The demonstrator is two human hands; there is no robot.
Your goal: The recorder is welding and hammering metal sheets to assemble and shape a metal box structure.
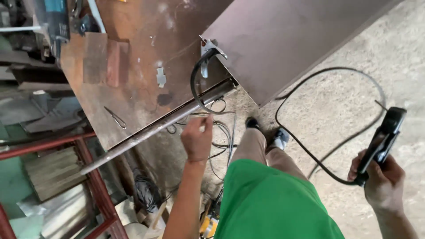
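My right hand grips the black handle of a welding electrode holder, held out over the concrete floor at the right. Its black cable loops across the floor behind it. My left hand is raised near the front edge of a rusty steel table, fingers pinched on a thin pale rod or wire end; what it is exactly I cannot tell. Just above that hand a long steel bar runs along the table edge. A black cable hangs from a metal clamp on the table.
A large brown steel sheet leans over the table's right side. Small steel plates and a wire clip lie on the table. A red metal frame, coiled cable and scrap sit below left. My green shirt, trousers and shoes fill the bottom centre.
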